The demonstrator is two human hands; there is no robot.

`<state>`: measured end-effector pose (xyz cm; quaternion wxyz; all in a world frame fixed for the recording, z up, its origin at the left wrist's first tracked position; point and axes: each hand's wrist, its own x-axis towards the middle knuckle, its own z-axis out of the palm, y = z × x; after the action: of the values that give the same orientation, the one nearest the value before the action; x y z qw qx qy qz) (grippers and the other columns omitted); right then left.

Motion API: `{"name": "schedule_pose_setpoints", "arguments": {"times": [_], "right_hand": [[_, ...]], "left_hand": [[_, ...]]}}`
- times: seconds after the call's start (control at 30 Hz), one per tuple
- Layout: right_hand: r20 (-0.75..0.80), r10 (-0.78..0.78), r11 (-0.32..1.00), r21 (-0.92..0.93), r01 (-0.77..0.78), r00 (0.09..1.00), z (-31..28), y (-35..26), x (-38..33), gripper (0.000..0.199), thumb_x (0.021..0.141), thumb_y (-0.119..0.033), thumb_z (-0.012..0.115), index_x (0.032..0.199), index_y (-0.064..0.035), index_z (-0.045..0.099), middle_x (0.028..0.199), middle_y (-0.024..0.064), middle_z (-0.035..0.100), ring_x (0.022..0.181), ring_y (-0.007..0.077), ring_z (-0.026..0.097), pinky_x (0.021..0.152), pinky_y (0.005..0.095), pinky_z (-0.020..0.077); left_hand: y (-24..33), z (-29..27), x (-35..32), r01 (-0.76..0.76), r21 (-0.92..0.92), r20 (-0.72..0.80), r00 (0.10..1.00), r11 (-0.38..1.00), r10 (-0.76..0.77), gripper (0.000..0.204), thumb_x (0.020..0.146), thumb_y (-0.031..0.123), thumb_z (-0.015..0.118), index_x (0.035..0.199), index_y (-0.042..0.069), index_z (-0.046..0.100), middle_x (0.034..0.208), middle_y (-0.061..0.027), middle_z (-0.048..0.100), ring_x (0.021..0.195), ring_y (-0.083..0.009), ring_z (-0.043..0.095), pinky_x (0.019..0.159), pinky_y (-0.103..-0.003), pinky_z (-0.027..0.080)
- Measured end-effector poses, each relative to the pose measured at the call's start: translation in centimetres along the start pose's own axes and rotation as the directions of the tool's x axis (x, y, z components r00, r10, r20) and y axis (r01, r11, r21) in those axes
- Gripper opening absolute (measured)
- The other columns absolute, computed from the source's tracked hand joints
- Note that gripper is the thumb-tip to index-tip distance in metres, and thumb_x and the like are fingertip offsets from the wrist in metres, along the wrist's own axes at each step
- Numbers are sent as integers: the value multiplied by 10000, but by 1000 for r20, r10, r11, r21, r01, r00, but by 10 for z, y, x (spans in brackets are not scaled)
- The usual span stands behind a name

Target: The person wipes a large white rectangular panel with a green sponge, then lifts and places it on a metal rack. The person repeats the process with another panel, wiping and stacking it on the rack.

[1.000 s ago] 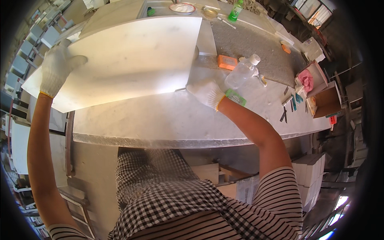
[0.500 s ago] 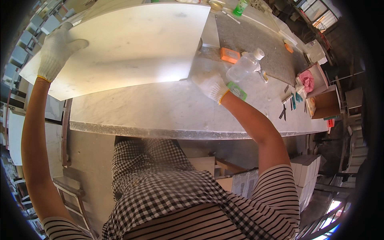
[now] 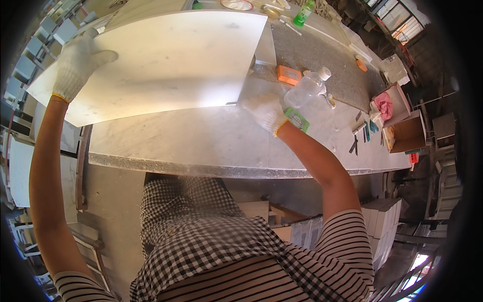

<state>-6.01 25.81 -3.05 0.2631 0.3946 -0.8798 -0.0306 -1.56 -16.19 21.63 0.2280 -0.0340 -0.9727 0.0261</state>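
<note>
Lowest in the frame, striped sleeves and a checked apron, forearms rising from the bottom edge. Above them, at mid-frame, the grey-edged stone surface (image 3: 201, 146), running left to right. Right hand (image 3: 264, 111), in a white glove, closed on the slab's near right corner at centre frame; left hand (image 3: 75, 63), gloved too, wrapped over the slab's left edge at upper left. Slab (image 3: 166, 60): a large pale marble sheet filling the upper left and centre, held tilted, its near edge seemingly just above the surface, far edge toward the top of the frame. For good handling, probably best to keep both grips firm and level, to keep the lower edge from scraping or knocking the stone below, and to steer the right corner away from the bottle. Just right of the right hand, a small green flat packet (image 3: 297, 120), and a clear plastic bottle (image 3: 306, 89) with a white cap lying on its side. Beyond, an orange rectangular block (image 3: 289, 75). At the right edge, two open cardboard boxes (image 3: 402, 132), the farther with something pink inside; small dark tools beside them. At top centre, a green bottle (image 3: 303, 13) and a round lid-like disc (image 3: 236, 4). Printed matter too small to make out.
</note>
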Motion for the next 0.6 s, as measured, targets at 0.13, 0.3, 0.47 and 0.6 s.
{"name": "schedule_pose_setpoints", "arguments": {"times": [0.13, 0.3, 0.47, 0.6], "right_hand": [[128, -37, 965, -254, 69, 991, 19, -9, -2, 71, 790, -111, 593, 763, -150, 646, 666, 48, 622, 603, 223, 636, 507, 388, 474], [121, -32, 990, -134, 48, 992, 19, -13, -4, 89, 766, -95, 606, 683, -117, 630, 600, 55, 599, 524, 217, 610, 424, 383, 439], [240, -92, 950, -270, 157, 966, 14, -7, 1, 81, 762, -104, 614, 684, -121, 632, 595, 50, 603, 495, 210, 599, 393, 379, 431], [168, 23, 992, -128, -1, 986, 21, -2, -2, 78, 781, -114, 606, 709, -124, 634, 622, 48, 610, 537, 205, 615, 423, 365, 459]], "left_hand": [[-4, 2, -2, -12, 42, -35, 999, 999, 13, 597, 737, 386, 805, 1144, -11, 621, 993, -220, 696, 957, -359, 677, 836, -411, 528], [-9, 5, -2, -11, -28, -18, 1000, 1000, 10, 543, 748, 383, 797, 1075, -15, 628, 967, -217, 696, 951, -344, 677, 831, -399, 524], [-12, 3, 0, -47, -15, 8, 999, 999, 47, 578, 735, 348, 800, 1153, -5, 613, 996, -232, 689, 941, -370, 674, 830, -426, 522], [-9, 3, 0, -3, -26, 25, 1000, 1000, 4, 576, 739, 365, 791, 1147, -3, 614, 975, -226, 691, 931, -369, 673, 825, -431, 519]]}}
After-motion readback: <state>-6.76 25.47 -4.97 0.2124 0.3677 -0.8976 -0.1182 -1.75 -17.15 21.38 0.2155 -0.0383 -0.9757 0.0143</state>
